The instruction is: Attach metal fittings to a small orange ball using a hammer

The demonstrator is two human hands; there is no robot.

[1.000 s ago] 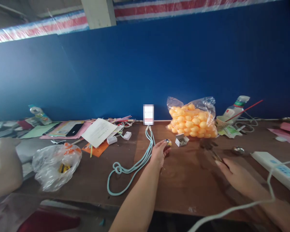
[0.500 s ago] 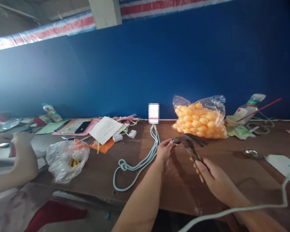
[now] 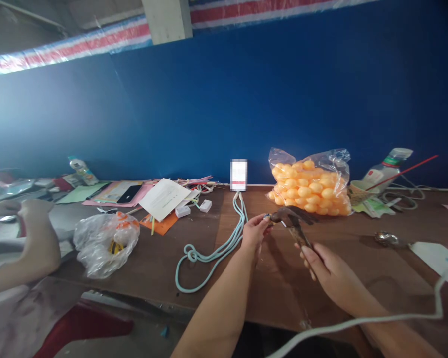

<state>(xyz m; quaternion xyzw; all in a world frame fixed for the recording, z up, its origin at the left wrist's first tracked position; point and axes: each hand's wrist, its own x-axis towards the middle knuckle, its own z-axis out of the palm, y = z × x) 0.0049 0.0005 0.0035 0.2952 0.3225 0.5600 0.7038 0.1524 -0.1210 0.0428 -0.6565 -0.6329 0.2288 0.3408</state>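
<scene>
My right hand is wrapped round the handle of a claw hammer, its head tilted over the table. Pinched in the fingers of my left hand is a small shiny metal piece, too small to name. The hammer's striking face is right beside that piece; I cannot tell whether they touch. Behind the hammer lies a clear bag of orange balls. To the left of my left hand, a light blue cord runs looped from a white card, which is blurred out.
On the brown table lie a crumpled plastic bag, papers, a dark phone and small white boxes. A bottle and paper cup stand at right. Another person's arm rests at far left. A pale cord crosses my right forearm.
Both hands keep their grips and have barely moved. The view has shifted very slightly, and the hammer head looks a little blurred at its claw.
</scene>
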